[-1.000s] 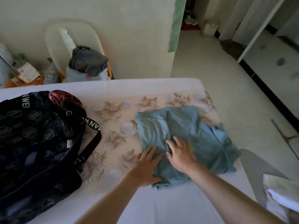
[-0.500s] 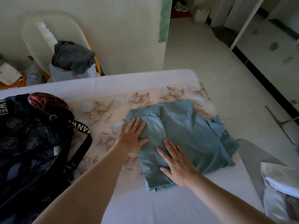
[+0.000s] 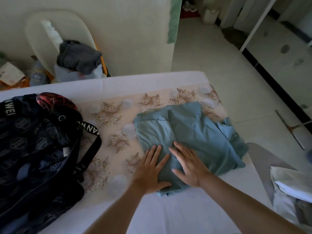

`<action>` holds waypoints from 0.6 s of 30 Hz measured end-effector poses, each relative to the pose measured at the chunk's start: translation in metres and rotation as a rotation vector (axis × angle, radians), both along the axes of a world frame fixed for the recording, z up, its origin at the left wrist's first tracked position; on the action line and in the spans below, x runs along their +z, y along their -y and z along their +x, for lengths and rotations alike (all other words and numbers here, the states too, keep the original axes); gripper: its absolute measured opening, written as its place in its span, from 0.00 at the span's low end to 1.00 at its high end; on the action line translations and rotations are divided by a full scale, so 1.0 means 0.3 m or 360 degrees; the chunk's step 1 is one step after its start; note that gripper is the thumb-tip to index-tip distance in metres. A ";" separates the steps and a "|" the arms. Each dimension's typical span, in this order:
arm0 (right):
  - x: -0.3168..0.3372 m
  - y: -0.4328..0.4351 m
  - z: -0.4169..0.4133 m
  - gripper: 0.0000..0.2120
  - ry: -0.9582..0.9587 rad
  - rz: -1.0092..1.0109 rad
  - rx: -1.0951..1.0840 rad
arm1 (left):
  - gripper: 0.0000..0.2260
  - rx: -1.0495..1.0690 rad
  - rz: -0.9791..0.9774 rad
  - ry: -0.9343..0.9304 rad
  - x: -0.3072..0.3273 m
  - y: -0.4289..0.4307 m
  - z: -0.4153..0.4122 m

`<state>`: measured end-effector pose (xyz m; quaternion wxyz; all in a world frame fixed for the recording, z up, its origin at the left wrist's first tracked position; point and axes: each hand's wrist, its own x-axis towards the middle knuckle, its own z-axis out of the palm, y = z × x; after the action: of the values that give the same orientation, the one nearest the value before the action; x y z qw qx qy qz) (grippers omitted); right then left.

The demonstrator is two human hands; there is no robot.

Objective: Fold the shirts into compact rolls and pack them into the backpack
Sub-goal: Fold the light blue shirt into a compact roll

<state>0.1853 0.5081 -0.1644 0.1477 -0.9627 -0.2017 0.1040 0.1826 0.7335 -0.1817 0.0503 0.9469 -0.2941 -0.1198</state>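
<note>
Left grip (image 3: 150,169), right grip (image 3: 189,168) flat, holding nothing, pressing shirt (image 3: 202,132) near edge; backpack (image 3: 33,149) well apart.

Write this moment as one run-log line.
phase: pressing fold | left hand: flat on blue shirt | right hand: flat on blue shirt | backpack: apart, leftward

Folded blue-grey shirt (image 3: 199,132) and dark backpack (image 3: 33,149) side by side on the bed (image 3: 168,215)

The shirt lies flat on the floral-printed part of the bed, folded lengthwise into a rough rectangle with a seam of overlapping cloth down its middle and a loose flap poking out at its right edge; it is not yet rolled. The backpack lies to its left, apart from it, black with a hexagon print, a white-lettered strap looping toward the shirt and a red patch at its far end.
</note>
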 end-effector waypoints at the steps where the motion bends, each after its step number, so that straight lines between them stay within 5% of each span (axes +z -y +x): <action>1: 0.005 -0.001 -0.001 0.36 -0.0002 -0.0052 -0.0058 | 0.48 -0.0046 0.0031 -0.0039 0.014 -0.012 0.008; 6: 0.018 -0.048 -0.032 0.40 -0.0284 -0.0389 -0.0215 | 0.53 -0.0151 0.0213 -0.0149 0.073 -0.076 0.025; 12: 0.099 -0.068 -0.033 0.39 -0.0369 -0.0109 -0.0220 | 0.37 -0.0022 0.0182 -0.0187 0.178 -0.075 0.030; 16: 0.151 0.068 0.006 0.21 0.0214 0.0130 -0.0484 | 0.18 0.0061 0.0022 -0.0081 0.247 0.035 0.123; 18: 0.176 0.175 0.042 0.23 0.0420 0.0125 -0.0764 | 0.16 0.0022 -0.0071 -0.0039 0.261 0.115 0.172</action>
<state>0.1978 0.4557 -0.1114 0.1779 -0.9816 0.0110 -0.0681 0.2341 0.6990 -0.1034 0.0759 0.9460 -0.2894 -0.1245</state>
